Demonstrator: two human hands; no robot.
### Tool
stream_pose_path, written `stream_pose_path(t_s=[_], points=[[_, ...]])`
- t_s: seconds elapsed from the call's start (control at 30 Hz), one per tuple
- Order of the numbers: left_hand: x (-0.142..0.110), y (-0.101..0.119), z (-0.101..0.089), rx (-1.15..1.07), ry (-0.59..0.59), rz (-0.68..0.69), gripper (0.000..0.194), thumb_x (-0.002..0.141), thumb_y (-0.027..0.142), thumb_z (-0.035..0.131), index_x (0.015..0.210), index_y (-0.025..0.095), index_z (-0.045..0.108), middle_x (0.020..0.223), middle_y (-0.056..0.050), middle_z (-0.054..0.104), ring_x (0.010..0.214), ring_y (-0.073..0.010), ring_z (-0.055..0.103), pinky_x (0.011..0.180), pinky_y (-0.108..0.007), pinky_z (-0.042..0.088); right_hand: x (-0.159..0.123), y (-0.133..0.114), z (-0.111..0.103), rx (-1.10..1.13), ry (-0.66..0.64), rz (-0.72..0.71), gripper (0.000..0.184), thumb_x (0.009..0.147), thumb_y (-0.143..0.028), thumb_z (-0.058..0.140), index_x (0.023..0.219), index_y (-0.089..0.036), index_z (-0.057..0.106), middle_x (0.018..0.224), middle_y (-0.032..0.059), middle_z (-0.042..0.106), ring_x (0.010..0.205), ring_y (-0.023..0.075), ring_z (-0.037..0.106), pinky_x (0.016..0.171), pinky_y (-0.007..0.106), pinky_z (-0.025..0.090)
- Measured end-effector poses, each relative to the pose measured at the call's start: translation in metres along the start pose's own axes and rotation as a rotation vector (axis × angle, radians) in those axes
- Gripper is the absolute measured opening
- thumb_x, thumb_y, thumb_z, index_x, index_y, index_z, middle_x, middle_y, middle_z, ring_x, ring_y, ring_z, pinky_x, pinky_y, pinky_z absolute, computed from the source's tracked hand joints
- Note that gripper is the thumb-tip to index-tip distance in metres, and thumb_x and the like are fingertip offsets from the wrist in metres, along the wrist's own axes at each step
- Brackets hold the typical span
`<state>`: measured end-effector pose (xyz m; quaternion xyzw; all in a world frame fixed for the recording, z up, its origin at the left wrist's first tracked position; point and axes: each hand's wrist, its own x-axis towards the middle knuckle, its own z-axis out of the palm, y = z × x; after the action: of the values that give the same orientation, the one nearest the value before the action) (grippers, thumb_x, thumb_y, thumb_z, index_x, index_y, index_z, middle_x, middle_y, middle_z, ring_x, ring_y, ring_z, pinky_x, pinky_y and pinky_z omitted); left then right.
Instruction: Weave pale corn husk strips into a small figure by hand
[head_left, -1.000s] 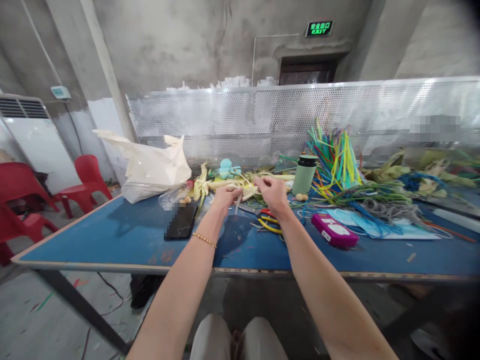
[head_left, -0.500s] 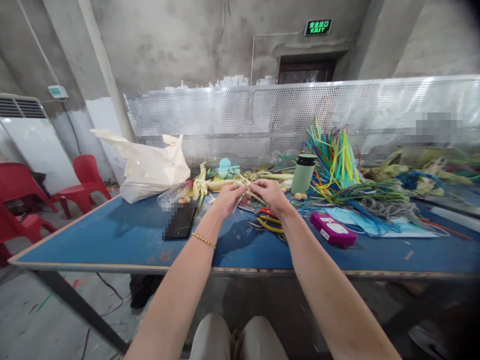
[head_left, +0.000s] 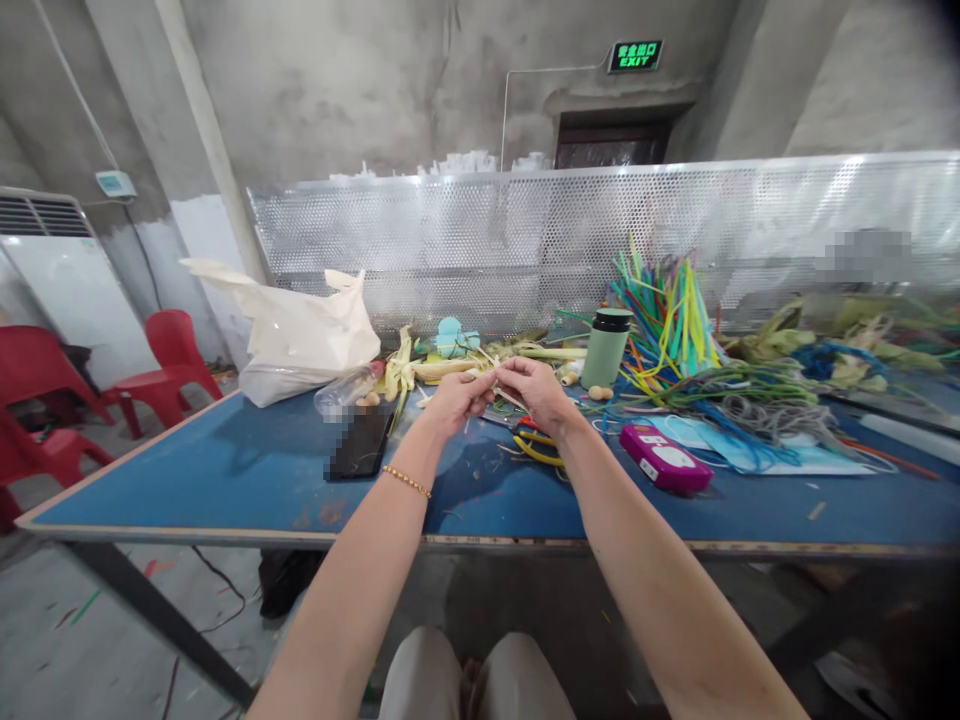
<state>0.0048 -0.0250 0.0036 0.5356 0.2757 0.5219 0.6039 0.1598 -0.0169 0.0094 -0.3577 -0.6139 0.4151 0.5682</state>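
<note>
Above the blue table (head_left: 255, 470), my left hand (head_left: 463, 396) and my right hand (head_left: 531, 388) meet, fingertips almost touching. Both are closed in a pinch on thin, pale husk strips (head_left: 492, 366), whose ends stick out between the fingers. Most of what they hold is hidden by the fingers. Just beyond lie yellowish corn husks (head_left: 403, 362) and a light-blue object (head_left: 451, 338). Under my right hand is a tool with red and yellow handles (head_left: 538, 448), partly covered by the hand.
Left stand a white plastic bag (head_left: 307, 335), a clear bottle (head_left: 341, 392) and a black phone (head_left: 364, 440). Right are a green flask (head_left: 606, 350), a purple box (head_left: 665, 458), blue face masks (head_left: 757, 450), grey cord (head_left: 791, 415) and colourful strips (head_left: 675, 315). A perforated metal panel (head_left: 450, 240) runs behind.
My fingers have shifted slightly on the husk strips, and fewer loose ends show between the hands. The left fingers curl more tightly. Things on the table stay where they were.
</note>
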Motion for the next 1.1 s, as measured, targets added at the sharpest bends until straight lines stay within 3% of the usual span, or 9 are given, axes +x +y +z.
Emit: stream_pose_path(t_s=[0.47, 0.57, 0.7, 0.83, 0.97, 1.1], points=[[0.002, -0.002, -0.003, 0.078, -0.056, 0.01, 0.037, 0.072, 0.034, 0.086, 0.063, 0.012, 0.059, 0.057, -0.001, 0.057, 0.043, -0.0027, 0.036, 0.043, -0.021, 0.021, -0.002, -0.005, 0.0, -0.143, 0.046, -0.034, 0.042, 0.06, -0.057, 0.079, 0.068, -0.02, 0.061, 0.058, -0.0021, 0.055, 0.053, 0.0112, 0.046, 0.053, 0.027, 0.036], [0.003, -0.004, -0.004, 0.184, -0.004, 0.037, 0.039, 0.073, 0.037, 0.085, 0.059, 0.013, 0.058, 0.055, -0.001, 0.057, 0.043, -0.0038, 0.036, 0.044, -0.023, 0.022, -0.002, -0.005, -0.001, -0.258, 0.086, -0.049, 0.039, 0.064, -0.056, 0.076, 0.066, -0.02, 0.061, 0.057, -0.0006, 0.056, 0.054, 0.0128, 0.047, 0.053, 0.028, 0.036], [0.005, -0.01, -0.007, 0.481, 0.128, 0.066, 0.043, 0.072, 0.039, 0.084, 0.05, 0.015, 0.055, 0.044, 0.001, 0.048, 0.042, -0.0057, 0.034, 0.044, -0.024, 0.02, -0.003, -0.01, -0.002, -0.48, 0.22, -0.222, 0.038, 0.073, -0.054, 0.072, 0.063, -0.019, 0.063, 0.06, 0.0021, 0.059, 0.059, 0.0152, 0.05, 0.058, 0.029, 0.039], [0.008, -0.015, -0.01, 0.619, 0.142, 0.096, 0.042, 0.07, 0.039, 0.083, 0.048, 0.016, 0.055, 0.042, 0.002, 0.048, 0.042, -0.0069, 0.034, 0.045, -0.024, 0.019, -0.005, -0.012, -0.001, -0.535, 0.059, -0.292, 0.028, 0.078, -0.044, 0.069, 0.068, -0.018, 0.072, 0.068, 0.0036, 0.067, 0.066, 0.017, 0.057, 0.064, 0.03, 0.042], [0.011, -0.017, -0.011, 0.633, 0.108, 0.115, 0.041, 0.068, 0.038, 0.084, 0.047, 0.015, 0.056, 0.044, 0.001, 0.05, 0.045, -0.0069, 0.035, 0.047, -0.024, 0.021, -0.004, -0.008, 0.0, -0.626, -0.028, -0.235, 0.021, 0.074, -0.036, 0.071, 0.067, -0.018, 0.074, 0.067, 0.0043, 0.071, 0.066, 0.018, 0.06, 0.063, 0.029, 0.041], [0.008, -0.013, -0.008, 0.545, 0.077, 0.086, 0.039, 0.067, 0.036, 0.085, 0.051, 0.015, 0.057, 0.046, 0.001, 0.05, 0.045, -0.0069, 0.037, 0.048, -0.024, 0.024, -0.003, -0.004, -0.002, -0.524, -0.037, -0.197, 0.019, 0.072, -0.036, 0.07, 0.069, -0.017, 0.072, 0.065, 0.0039, 0.07, 0.062, 0.0172, 0.059, 0.061, 0.028, 0.042]])
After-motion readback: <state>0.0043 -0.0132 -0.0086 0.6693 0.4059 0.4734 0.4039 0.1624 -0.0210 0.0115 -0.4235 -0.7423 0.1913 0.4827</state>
